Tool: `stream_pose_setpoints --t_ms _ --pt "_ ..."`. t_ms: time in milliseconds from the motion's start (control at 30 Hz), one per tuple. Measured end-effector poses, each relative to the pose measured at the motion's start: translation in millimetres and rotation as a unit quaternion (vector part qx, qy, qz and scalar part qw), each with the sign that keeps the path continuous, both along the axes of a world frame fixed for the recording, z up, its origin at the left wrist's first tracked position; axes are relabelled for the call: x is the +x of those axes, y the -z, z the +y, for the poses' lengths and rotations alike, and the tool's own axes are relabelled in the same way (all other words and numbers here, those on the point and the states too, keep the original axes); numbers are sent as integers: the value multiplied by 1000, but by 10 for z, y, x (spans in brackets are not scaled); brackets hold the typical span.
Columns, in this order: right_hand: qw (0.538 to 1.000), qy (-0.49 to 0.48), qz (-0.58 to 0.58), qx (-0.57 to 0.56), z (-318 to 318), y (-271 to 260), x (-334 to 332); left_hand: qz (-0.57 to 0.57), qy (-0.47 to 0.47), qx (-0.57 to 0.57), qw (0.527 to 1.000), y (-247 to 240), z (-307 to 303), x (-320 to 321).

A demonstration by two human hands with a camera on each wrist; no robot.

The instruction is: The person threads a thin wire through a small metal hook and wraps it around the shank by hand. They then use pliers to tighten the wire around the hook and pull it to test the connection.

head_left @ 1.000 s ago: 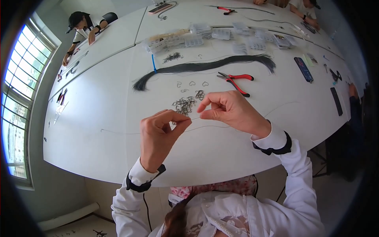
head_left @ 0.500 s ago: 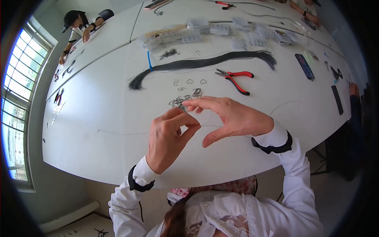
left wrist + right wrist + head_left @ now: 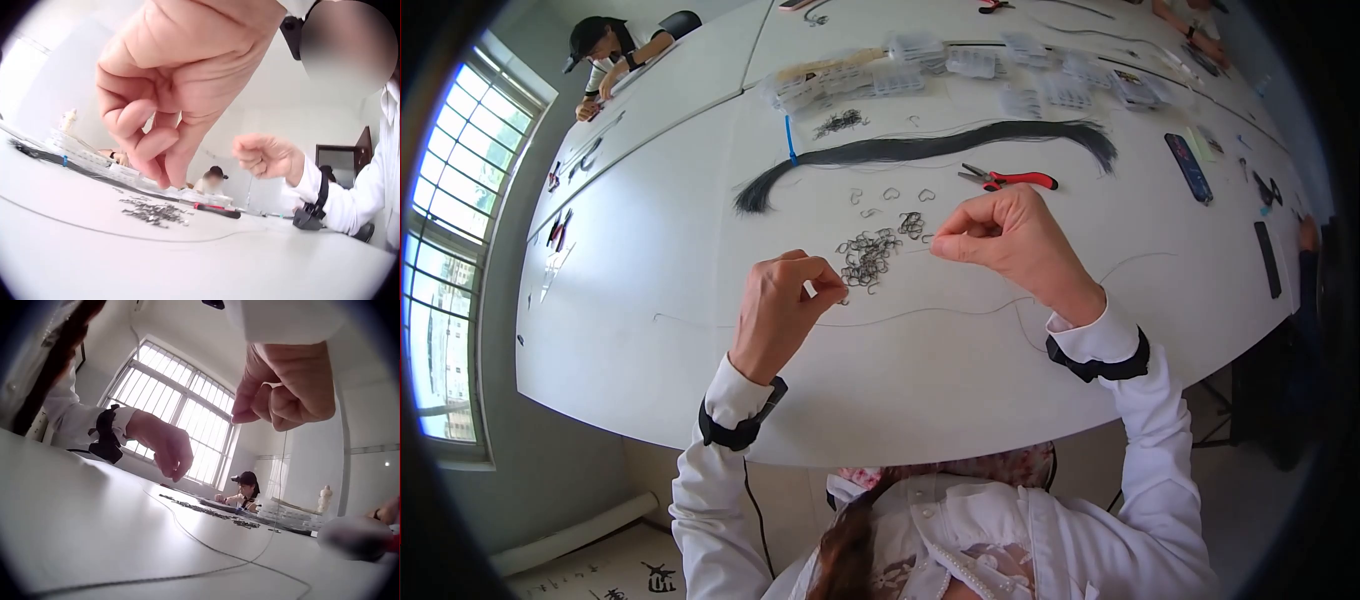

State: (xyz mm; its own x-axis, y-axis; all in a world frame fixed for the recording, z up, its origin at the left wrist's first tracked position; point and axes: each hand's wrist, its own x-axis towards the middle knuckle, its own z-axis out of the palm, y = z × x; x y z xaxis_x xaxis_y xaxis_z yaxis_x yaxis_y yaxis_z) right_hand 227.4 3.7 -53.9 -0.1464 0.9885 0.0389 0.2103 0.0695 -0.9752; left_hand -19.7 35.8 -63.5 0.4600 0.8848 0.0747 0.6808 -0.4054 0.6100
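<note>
Thumb and index finger of the left hand (image 3: 780, 310) pinch a small dark piece (image 3: 843, 299) just left of a pile of small metal pieces (image 3: 868, 256); in the left wrist view its fingertips meet above the table. To the right and slightly higher, the right hand (image 3: 1025, 245) pinches a thin strand, which hangs below that hand (image 3: 290, 387) in the right wrist view. A faint bit of line shows at its fingertips in the head view. Whether it reaches the left hand, I cannot tell. A long thin wire (image 3: 920, 312) curves over the table below both hands.
Beyond the pile lie heart-shaped pieces (image 3: 891, 194), a dark fibre bundle (image 3: 930, 148) with a blue tie, and red-handled pliers (image 3: 1010, 180). Clear boxes (image 3: 900, 78) stand farther back, a phone (image 3: 1188, 168) at the right. A person in a cap (image 3: 595, 42) sits far left.
The hands have moved apart, the left towards the left and the right up and to the right. The right hand's spread fingers have closed into a pinch.
</note>
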Motion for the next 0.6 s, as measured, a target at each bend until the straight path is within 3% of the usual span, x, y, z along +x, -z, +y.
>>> stream_pose_setpoints --t_ms 233,600 --pt "1000 -11 -18 23 30 -190 -18 60 31 62 996 202 15 -22" --pt "999 -27 -13 45 38 -322 -49 47 27 -1 999 294 133 9"
